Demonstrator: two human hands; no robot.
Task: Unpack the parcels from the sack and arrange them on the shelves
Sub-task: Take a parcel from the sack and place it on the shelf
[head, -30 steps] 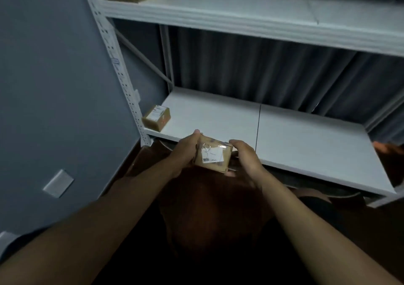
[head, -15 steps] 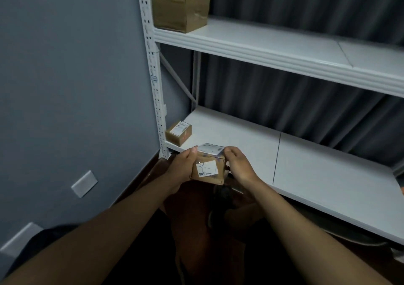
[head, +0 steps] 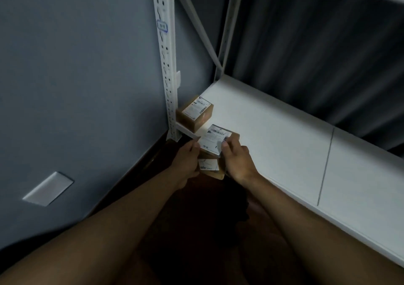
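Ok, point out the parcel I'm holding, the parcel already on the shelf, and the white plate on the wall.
held parcel (head: 215, 141), head view, on its top label.
shelved parcel (head: 196, 109), head view, on its top label.
wall plate (head: 48, 189), head view, on its face.

One parcel (head: 195, 113) sits on the lower shelf (head: 273, 136) at its near-left corner, beside the upright post (head: 167, 77). A second parcel (head: 215, 147) lies at the shelf's near edge, just right of the first, between the left hand (head: 185, 160) and right hand (head: 237, 160).

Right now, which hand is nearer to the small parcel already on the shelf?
Left. The left hand is just below the shelved parcel; the right hand is farther right. Both hold the parcel.
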